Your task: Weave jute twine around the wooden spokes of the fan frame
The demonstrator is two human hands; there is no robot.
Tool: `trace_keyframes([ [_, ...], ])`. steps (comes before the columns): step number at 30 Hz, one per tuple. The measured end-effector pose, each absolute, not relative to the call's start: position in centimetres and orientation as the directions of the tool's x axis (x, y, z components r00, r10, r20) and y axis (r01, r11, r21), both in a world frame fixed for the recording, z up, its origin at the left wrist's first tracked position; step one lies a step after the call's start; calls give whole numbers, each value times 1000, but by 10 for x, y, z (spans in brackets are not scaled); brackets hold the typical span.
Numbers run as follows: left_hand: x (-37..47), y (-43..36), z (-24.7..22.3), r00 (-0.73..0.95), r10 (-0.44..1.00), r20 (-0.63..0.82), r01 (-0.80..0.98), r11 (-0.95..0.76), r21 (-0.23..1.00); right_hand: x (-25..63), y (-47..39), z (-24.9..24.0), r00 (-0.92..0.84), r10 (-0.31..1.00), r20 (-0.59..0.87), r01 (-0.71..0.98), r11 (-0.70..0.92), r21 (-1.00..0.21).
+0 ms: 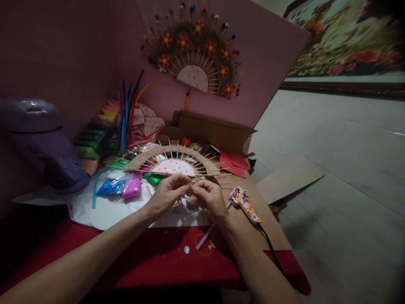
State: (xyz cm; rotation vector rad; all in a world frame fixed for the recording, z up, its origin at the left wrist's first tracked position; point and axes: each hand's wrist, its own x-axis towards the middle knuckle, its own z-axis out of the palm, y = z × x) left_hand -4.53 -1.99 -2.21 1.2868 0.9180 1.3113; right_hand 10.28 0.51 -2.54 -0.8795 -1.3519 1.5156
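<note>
My left hand (pixel 169 192) and my right hand (pixel 210 198) meet at the middle of the table, fingertips pinched close together on a small brown piece of twine (pixel 193 181). A ball of twine (pixel 191 202) shows just beneath the fingers. Right behind my hands lies a half-round fan (pixel 172 150) with a twine-wrapped arc, thin sticks and a dotted pink centre (pixel 174 167). To the right of my right hand is a glue gun (pixel 245 205) with a flowery cover, and a clear glue stick (pixel 205 237) lies below.
A finished flowered fan (pixel 193 55) hangs on the pink board. A purple bottle (pixel 50 147) stands at the left. Pipe cleaners (pixel 126 118), bags of coloured clay (pixel 118 185), red sheets (pixel 234 162) and cardboard (pixel 262 228) cover the red table (pixel 142 261). A black cord trails rightward.
</note>
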Motion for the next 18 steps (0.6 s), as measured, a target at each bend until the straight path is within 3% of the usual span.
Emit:
trace_keyframes([
  [9, -49, -19, -23, 79, 978, 195, -78, -189, 979, 101, 5, -24, -403, 915, -4, -254, -116, -960],
  [18, -49, -18, -23, 106, 971, 213, -95, -203, 975, 102, 6, -24, -414, 910, -8, -244, -120, -962],
])
